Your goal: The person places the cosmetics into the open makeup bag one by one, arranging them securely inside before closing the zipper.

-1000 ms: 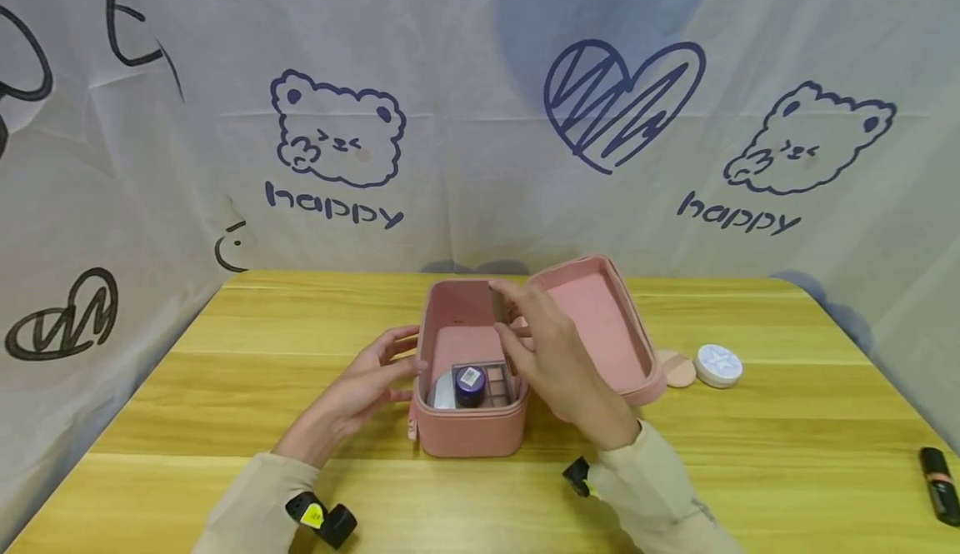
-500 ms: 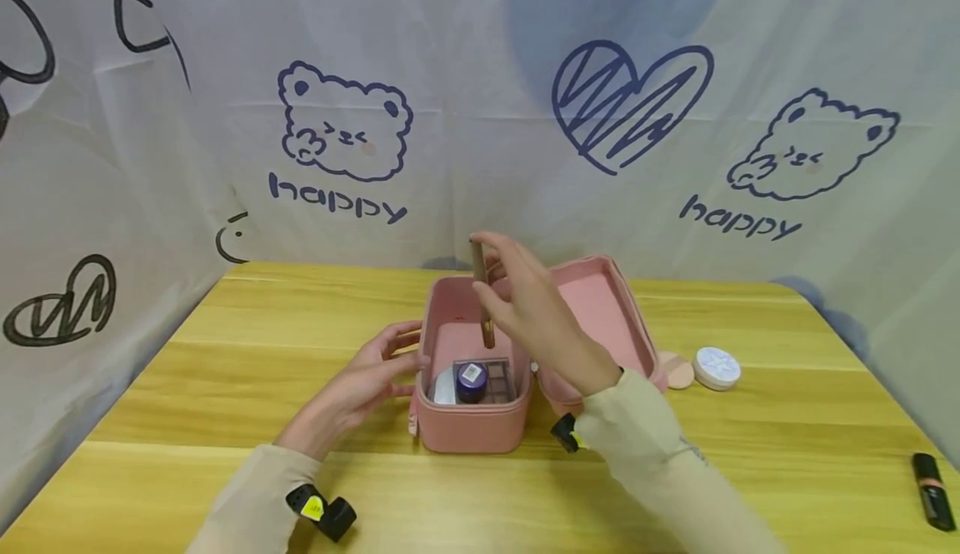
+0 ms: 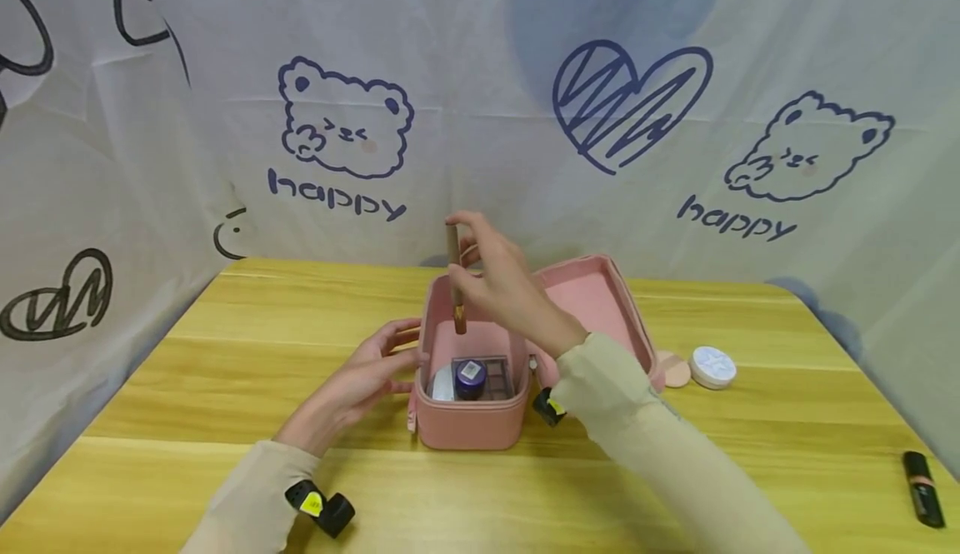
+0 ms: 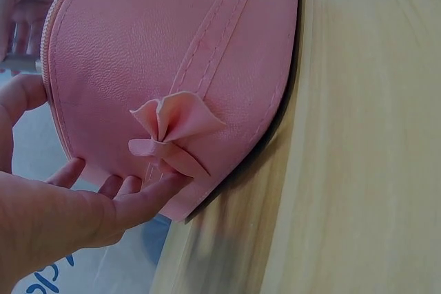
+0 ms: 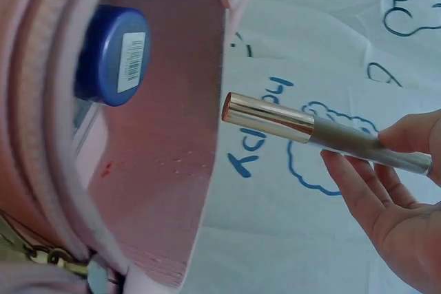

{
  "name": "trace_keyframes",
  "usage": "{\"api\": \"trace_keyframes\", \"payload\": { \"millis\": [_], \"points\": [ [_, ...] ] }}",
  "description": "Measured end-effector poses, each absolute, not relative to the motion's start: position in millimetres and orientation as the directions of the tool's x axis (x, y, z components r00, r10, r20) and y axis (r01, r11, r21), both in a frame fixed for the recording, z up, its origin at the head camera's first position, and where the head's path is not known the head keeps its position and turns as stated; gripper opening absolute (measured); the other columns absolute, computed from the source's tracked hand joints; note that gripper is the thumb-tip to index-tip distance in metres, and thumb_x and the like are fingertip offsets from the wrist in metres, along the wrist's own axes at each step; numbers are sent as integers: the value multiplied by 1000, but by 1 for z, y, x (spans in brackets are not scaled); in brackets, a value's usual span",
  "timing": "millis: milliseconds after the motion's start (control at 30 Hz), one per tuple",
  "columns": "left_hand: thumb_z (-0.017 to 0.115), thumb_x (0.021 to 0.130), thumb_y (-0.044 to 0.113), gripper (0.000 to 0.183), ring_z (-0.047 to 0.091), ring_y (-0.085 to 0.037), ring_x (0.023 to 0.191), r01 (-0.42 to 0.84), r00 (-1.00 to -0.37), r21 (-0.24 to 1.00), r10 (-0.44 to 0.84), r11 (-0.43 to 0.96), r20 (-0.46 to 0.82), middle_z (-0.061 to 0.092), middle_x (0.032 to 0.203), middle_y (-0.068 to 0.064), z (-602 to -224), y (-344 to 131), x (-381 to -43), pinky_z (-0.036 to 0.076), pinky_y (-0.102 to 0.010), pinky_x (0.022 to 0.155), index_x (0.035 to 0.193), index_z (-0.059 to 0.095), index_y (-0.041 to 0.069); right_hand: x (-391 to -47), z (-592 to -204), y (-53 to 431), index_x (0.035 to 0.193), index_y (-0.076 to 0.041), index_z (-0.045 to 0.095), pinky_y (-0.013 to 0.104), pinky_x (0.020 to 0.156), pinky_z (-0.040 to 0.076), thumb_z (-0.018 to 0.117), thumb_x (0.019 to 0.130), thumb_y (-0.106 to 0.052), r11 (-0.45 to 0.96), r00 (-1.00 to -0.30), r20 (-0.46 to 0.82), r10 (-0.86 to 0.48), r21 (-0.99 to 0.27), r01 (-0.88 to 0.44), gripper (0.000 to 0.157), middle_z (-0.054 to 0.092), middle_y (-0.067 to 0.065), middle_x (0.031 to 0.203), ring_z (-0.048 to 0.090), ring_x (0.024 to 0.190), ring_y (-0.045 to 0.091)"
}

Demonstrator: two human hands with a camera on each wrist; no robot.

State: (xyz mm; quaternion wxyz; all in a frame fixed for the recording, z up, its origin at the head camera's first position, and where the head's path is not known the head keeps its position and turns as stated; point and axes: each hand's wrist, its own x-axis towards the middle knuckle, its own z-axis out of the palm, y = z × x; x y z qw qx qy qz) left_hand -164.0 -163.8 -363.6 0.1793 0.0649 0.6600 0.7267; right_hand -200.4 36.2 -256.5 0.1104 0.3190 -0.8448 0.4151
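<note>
Above case (image 3: 471, 429), right hand (image 3: 495, 275) pinches tube (image 5: 272, 118); left hand (image 3: 371, 375) loosely touches side; backdrop (image 3: 480, 29): "happy".

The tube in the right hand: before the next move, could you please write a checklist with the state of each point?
1. Right hand holds the tube: ok, between thumb and fingers.
2. Left hand on the box: ok, at its left side.
3. Lid open: ok, turned out to the right.
4. Tube set down: not ok, held up in the hand.
5. Tube end clear of box walls: cannot tell.
6. Jar steady: cannot tell; the head view shows it over the palette.
</note>
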Motion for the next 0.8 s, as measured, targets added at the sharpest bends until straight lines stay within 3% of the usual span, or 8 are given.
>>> {"api": "trace_keyframes", "payload": {
  "millis": [500,800],
  "points": [
    [57,95,11,63,34,-39,132,-182,-929,981,340,-70,-148,22,152,-21,-362,-165,-163,47,-44,91,148,25,2,-215,-269,5,137,-6,33,26,57,55,56,92,3,550,-856,244,-455,-679,-486,51,55,17,103,58,82,26],
    [56,95,9,62,35,-39,132,-188,-928,979,340,-78,-151,23,152,-21,-364,-163,-165,46,-45,93,148,26,3,-215,-288,-1,133,0,35,36,78,53,59,90,3,640,-883,183,-433,-627,-444,49,55,22,117,58,96,28]
  ]
}}
